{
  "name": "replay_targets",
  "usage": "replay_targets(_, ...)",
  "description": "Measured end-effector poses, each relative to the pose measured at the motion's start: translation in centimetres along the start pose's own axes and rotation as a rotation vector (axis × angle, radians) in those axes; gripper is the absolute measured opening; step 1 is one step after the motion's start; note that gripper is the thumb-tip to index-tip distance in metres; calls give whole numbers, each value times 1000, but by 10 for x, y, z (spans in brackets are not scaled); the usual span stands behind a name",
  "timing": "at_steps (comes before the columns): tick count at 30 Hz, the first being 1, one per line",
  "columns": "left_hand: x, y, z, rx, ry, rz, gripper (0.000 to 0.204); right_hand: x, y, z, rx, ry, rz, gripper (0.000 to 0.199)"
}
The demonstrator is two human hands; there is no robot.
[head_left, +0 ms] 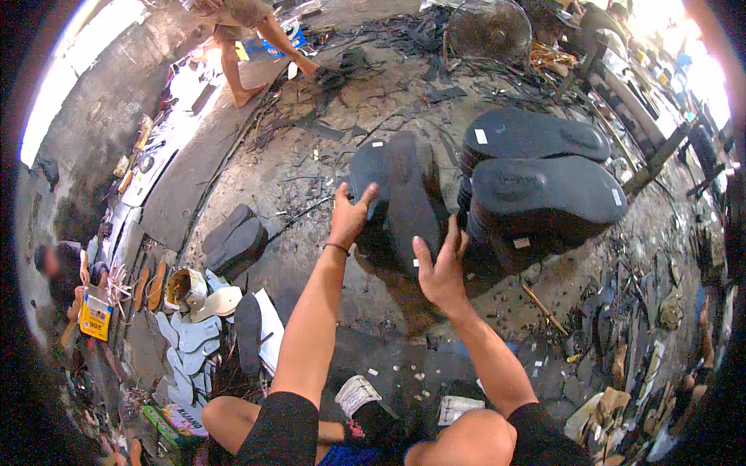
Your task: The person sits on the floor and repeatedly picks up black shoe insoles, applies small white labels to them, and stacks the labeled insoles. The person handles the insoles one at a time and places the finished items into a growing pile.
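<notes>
In front of me, black shoe soles (412, 202) stand in a stack on the dirty floor, with the top soles side by side. My left hand (350, 216) is at the stack's left side, thumb and fingers spread, its fingertips by the sole edge. At the near right end is my right hand (443, 268), its thumb and fingers also apart beside the sole. Neither hand is visibly closed around a sole. Just right of it rise two taller piles, topped by a near black sole (544, 190) and a far black sole (536, 133), both with small white labels.
More dark soles (235, 241) lie to the left, near pale cut pieces (190, 338) and a dirty bucket (186, 289). A fan (488, 33) stands at the back. Someone's bare legs (233, 66) are at the upper left; another person (66, 272) sits at far left. Scraps litter the right.
</notes>
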State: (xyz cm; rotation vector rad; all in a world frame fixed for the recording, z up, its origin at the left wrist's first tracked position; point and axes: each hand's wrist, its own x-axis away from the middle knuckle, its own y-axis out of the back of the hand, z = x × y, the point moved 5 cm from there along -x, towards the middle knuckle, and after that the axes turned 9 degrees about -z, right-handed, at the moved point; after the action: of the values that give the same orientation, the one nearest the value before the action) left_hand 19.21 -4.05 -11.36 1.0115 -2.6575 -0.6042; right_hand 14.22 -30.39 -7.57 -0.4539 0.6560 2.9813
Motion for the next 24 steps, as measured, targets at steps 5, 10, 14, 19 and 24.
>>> replay_targets(5, -26, -16, 36, 317, 148, 184, 101, -48, -41, -40, -277, -391, -140, 73)
replay_targets(10, -28, -18, 36, 449, 166, 312, 102, -76, -67, -73, -237, -444, 130, 73)
replay_targets(14, -15, -20, 19, 371, 116, 333, 98, -92, -63, -81, 117, -388, 228, 82)
replay_targets(19, -8, 78, 68, 312, -112, -175, 86, -31, -23, -53, -27, -356, 37, 75)
replay_targets(24, -46, 281, 248, -364, 186, -892, 68, 133, 47, -87, 199, -170, 357, 48)
